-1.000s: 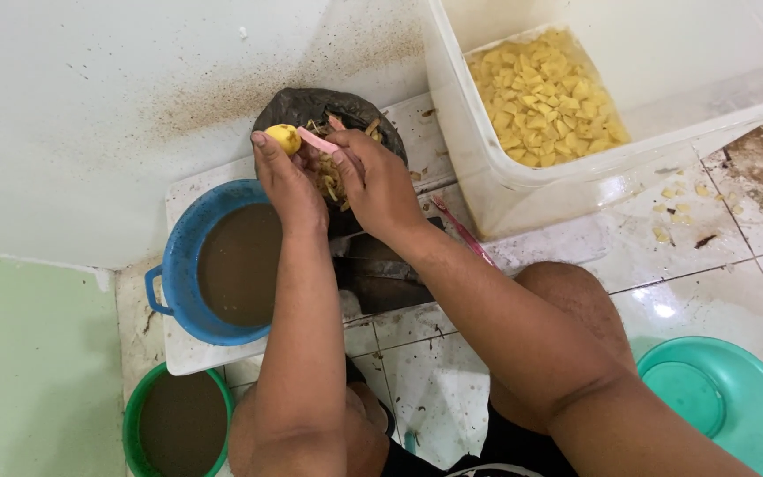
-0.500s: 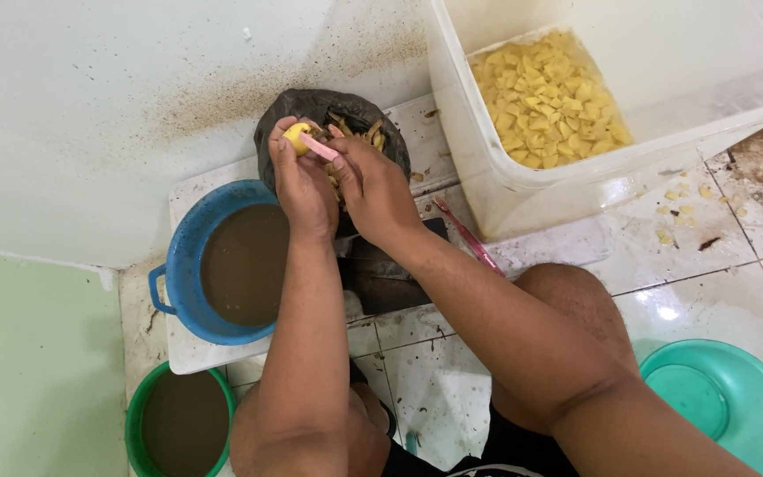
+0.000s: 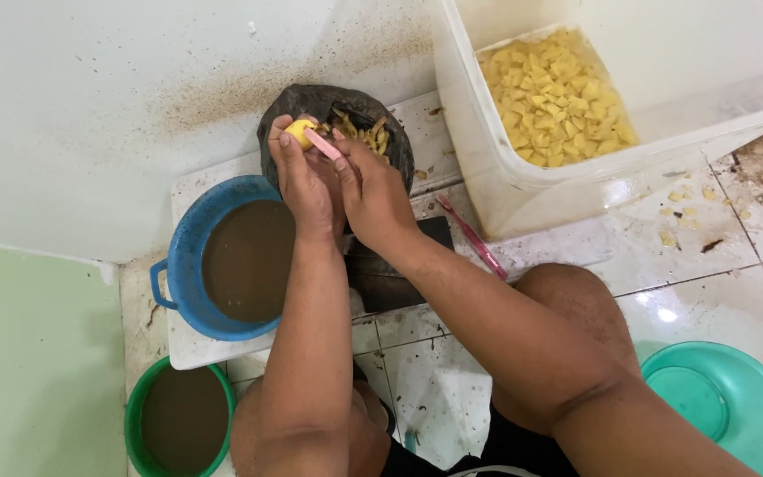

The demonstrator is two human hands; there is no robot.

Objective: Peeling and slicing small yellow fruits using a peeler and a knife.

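1. Green bucket (image 3: 178,422) of brown water sits nearest, blue basin (image 3: 222,256) just beyond.
2. Left hand (image 3: 304,177) clamps a yellow potato (image 3: 299,132); right hand (image 3: 373,190) grips a pink peeler (image 3: 322,144) against it, over the black peel bag (image 3: 337,119).
3. Farther right, white tub (image 3: 523,190) holds cut chunks.

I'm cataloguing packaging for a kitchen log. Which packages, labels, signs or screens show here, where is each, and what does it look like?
No labels, signs or screens show.
Black plastic bag: on the floor by the wall, beyond both hands, open, crumpled, holding yellowish peelings.
Large white plastic tub: upper right, rectangular, translucent, holding yellow cut pieces.
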